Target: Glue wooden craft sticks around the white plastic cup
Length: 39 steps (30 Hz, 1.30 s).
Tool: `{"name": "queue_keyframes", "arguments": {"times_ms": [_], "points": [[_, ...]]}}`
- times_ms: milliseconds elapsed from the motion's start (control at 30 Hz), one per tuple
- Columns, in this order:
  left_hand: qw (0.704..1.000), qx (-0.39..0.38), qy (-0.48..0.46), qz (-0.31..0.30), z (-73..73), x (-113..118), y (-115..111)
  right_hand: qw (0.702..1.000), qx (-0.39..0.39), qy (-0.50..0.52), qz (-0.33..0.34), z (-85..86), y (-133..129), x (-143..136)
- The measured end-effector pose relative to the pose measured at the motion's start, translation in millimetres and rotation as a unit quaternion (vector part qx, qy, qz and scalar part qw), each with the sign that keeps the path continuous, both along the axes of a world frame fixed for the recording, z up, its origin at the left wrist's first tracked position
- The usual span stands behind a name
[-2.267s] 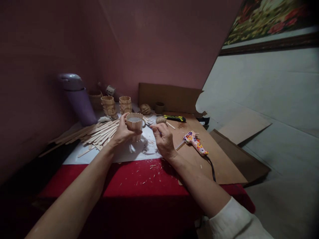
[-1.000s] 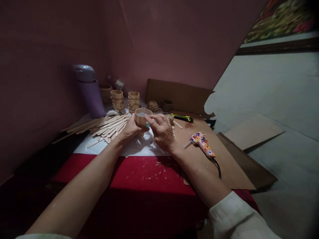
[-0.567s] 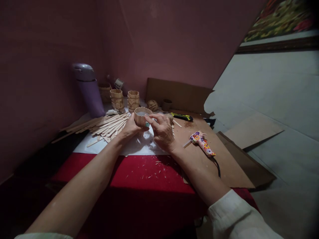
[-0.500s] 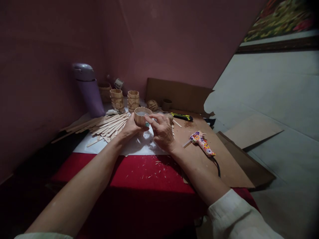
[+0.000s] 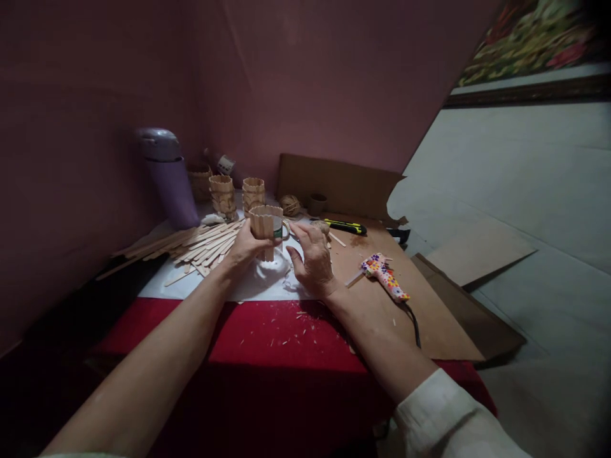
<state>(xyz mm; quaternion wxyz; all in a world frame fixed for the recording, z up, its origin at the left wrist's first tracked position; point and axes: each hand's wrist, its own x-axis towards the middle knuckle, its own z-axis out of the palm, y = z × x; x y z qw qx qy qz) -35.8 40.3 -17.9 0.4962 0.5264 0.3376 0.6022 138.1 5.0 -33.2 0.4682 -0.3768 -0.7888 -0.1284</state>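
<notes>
Left hand [image 5: 245, 249]: closed around a cup [image 5: 261, 224], which is held upright above the white paper [image 5: 160, 284], over the middle of the counter [image 5: 267, 331]. Right hand [image 5: 312, 259]: thumb and fingers apart, just beside the cup; no object can be confirmed in it. Finding: wooden strips line the cup's left side, while a stretch facing the right hand shows a green patch (apparently uncovered wall). Judged part done, with that stretch left. Two cups [image 5: 222, 194] [image 5: 253, 193] with dark bands, apparently further along, stand toward the counter's back edge. Loose sticks [image 5: 209, 247] fan toward its left edge; a glue gun [image 5: 384, 278] lies toward the right edge, on cardboard [image 5: 429, 334]
</notes>
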Motion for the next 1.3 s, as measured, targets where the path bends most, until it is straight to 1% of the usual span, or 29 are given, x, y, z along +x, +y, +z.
{"name": "queue_keyframes", "arguments": {"times_ms": [100, 167, 233, 333, 433, 567, 733, 933, 1167, 1300], "points": [[0.996, -0.043, -0.079, -0.024, 8.1, 3.3, -8.0, 0.998, 0.002, 0.049, 0.049, 1.9, -6.1, 1.1], [0.989, -0.081, -0.115, -0.039, 13.0, 6.6, -14.0, 0.995, -0.004, 0.053, 0.08, 3.9, -10.0, 1.5], [0.979, -0.136, -0.139, -0.063, 16.2, 10.4, -18.6, 0.994, -0.004, 0.037, 0.098, 5.5, -12.9, 1.5], [0.963, -0.188, -0.173, -0.082, 18.1, 14.8, -21.9, 0.995, 0.012, 0.008, 0.101, 5.9, -14.3, 1.1], [0.957, -0.207, -0.183, -0.085, 19.6, 15.9, -23.1, 0.996, 0.026, 0.0, 0.089, 4.4, -13.1, 1.1], [0.958, -0.202, -0.177, -0.097, 21.9, 14.4, -24.0, 0.997, 0.024, 0.008, 0.07, 3.7, -11.6, 2.6], [0.964, -0.183, -0.165, -0.101, 20.3, 14.4, -23.4, 0.999, 0.027, -0.011, 0.045, 5.9, -12.6, 4.4], [0.97, -0.183, -0.135, -0.082, 20.0, 16.6, -24.7, 0.996, 0.066, -0.049, 0.016, 6.2, -9.1, 6.3], [0.971, -0.186, -0.116, -0.095, 16.6, 16.5, -24.9, 0.989, 0.125, -0.08, 0.004, 5.2, -4.9, 8.9], [0.972, -0.174, -0.117, -0.105, 15.5, 16.3, -26.0, 0.989, 0.102, -0.105, -0.008, 5.3, -4.7, 10.3]]}}
